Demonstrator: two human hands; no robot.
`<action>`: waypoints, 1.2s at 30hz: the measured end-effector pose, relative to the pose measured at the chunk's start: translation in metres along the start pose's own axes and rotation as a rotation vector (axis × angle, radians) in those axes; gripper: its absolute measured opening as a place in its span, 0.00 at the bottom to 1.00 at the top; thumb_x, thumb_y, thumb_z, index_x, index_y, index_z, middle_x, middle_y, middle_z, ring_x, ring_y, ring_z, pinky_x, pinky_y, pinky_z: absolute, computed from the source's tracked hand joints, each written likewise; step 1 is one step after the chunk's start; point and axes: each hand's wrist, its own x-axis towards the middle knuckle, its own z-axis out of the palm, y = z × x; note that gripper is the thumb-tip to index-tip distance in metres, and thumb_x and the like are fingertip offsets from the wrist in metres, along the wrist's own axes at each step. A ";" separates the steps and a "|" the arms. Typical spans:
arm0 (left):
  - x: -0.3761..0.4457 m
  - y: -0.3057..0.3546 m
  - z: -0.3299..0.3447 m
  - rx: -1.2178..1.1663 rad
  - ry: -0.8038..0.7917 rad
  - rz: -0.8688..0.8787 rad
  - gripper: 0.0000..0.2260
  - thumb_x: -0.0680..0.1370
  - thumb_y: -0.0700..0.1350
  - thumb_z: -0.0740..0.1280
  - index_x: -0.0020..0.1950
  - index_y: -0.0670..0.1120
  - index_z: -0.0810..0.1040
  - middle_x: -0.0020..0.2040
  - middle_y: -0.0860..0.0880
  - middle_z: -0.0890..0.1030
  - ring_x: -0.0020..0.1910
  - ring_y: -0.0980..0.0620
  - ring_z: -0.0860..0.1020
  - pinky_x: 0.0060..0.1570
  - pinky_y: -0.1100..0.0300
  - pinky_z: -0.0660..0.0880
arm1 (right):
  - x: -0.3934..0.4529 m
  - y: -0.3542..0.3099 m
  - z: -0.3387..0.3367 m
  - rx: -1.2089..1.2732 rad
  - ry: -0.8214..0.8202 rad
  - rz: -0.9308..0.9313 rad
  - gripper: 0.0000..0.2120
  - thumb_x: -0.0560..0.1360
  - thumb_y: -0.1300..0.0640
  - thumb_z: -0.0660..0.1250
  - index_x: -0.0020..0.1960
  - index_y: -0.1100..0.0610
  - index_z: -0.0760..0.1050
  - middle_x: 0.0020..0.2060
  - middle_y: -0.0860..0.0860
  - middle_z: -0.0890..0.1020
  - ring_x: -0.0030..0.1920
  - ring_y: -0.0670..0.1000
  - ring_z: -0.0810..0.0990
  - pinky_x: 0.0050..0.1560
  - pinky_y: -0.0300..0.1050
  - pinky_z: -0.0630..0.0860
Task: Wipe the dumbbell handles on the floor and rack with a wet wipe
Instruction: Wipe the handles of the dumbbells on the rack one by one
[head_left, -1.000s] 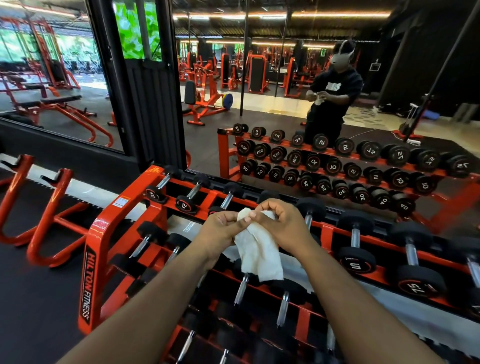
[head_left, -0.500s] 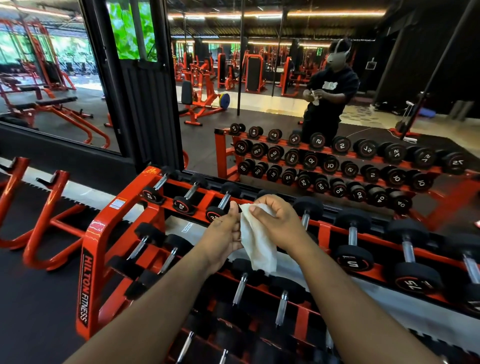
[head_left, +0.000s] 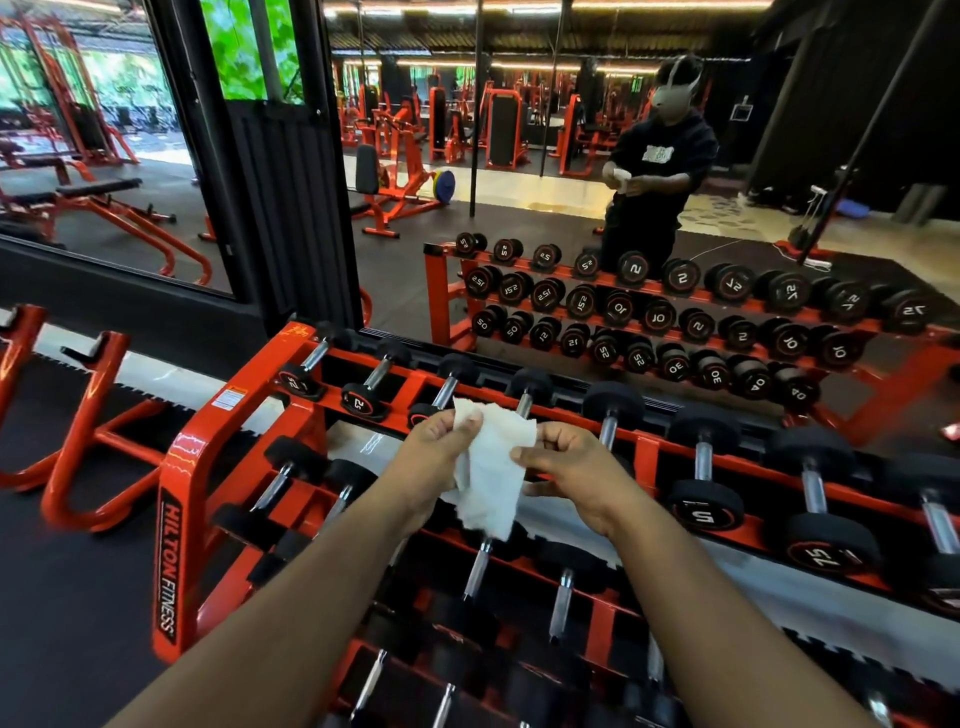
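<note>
While both hands hold the wet wipe (head_left: 491, 467) above the orange rack (head_left: 192, 467), the step looks like unfolding it. The left hand (head_left: 434, 457) pinches its upper left corner in a closed grip; the right hand (head_left: 566, 467) pinches the right edge likewise. Spread it flat and fold it once around a steel dumbbell handle (head_left: 608, 431) just beyond the wipe, so the whole bar gets wiped. The rack's left post reads "HILTON FITNESS"; to the right, dumbbell ends show "2", "5" and "7.5".
</note>
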 end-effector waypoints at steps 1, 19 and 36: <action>0.000 -0.004 -0.001 0.034 -0.057 -0.008 0.10 0.83 0.44 0.67 0.62 0.42 0.81 0.55 0.42 0.86 0.55 0.43 0.85 0.53 0.48 0.82 | 0.001 0.001 0.002 0.036 0.042 -0.022 0.08 0.78 0.61 0.70 0.57 0.58 0.81 0.51 0.56 0.86 0.53 0.55 0.86 0.53 0.56 0.83; 0.070 -0.057 0.055 -0.185 -0.013 -0.260 0.17 0.80 0.54 0.67 0.63 0.45 0.82 0.55 0.42 0.85 0.53 0.43 0.83 0.59 0.41 0.78 | 0.062 0.060 -0.101 -0.043 -0.021 -0.165 0.14 0.74 0.75 0.62 0.41 0.61 0.81 0.49 0.58 0.85 0.51 0.61 0.84 0.54 0.60 0.80; 0.235 -0.138 0.022 0.273 0.238 -0.110 0.03 0.78 0.40 0.75 0.50 0.46 0.85 0.42 0.48 0.87 0.36 0.52 0.81 0.38 0.58 0.77 | 0.204 0.108 -0.097 0.142 0.188 0.244 0.06 0.78 0.58 0.71 0.55 0.52 0.82 0.48 0.52 0.88 0.51 0.54 0.86 0.62 0.56 0.79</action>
